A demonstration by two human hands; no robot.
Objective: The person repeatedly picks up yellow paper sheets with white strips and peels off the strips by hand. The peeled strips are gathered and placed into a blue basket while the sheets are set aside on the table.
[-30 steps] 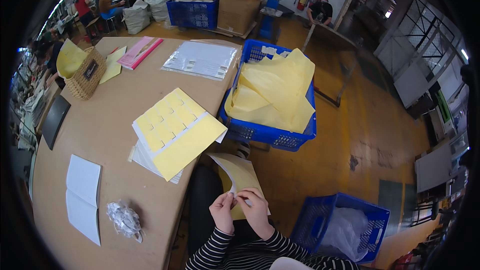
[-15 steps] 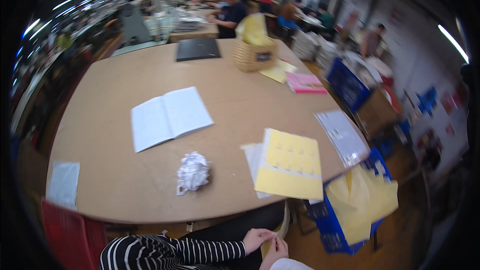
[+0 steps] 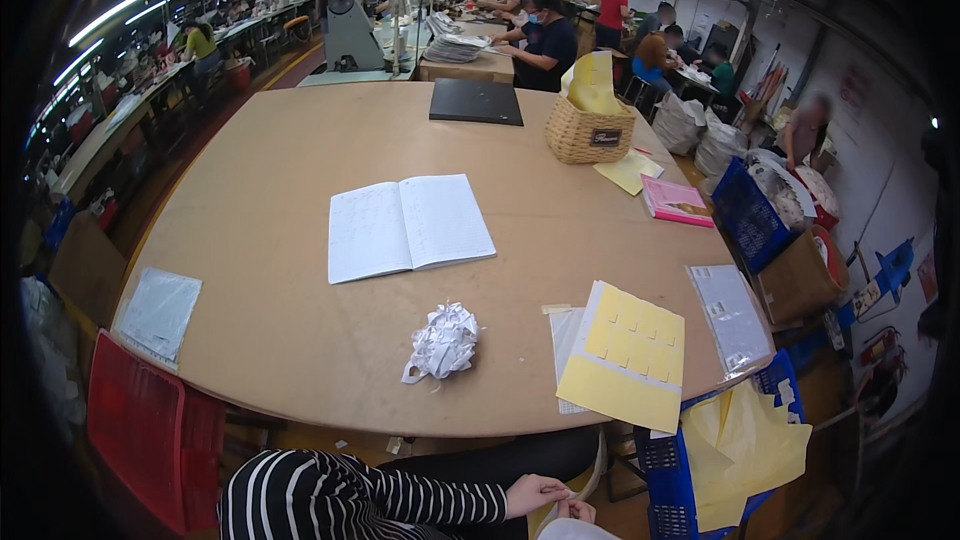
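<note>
At the bottom edge my left hand (image 3: 536,494), in a black-and-white striped sleeve, has its fingers pinched at a pale yellowish strip (image 3: 594,476), which looks like paper. My right hand (image 3: 577,511) is close beside it, fingers bent in at the same strip; its lower part is hidden by something white. Both hands are over my dark trousers, below the table's front edge. Nearest on the table (image 3: 290,340) are yellow sheets with rows of small cut marks (image 3: 628,345) lying on white paper, and a crumpled heap of white paper strips (image 3: 443,342).
An open notebook (image 3: 410,228), a black flat case (image 3: 476,102), a wicker basket (image 3: 588,130) and a pink book (image 3: 677,202) lie farther back. At right stands a blue crate (image 3: 668,485) with yellow sheets. A red chair (image 3: 135,420) is at left. Several people work beyond.
My view has swung left, so the table and its things appear farther right and sharper. My hands stay together at the strip, with the fingers slightly shifted.
</note>
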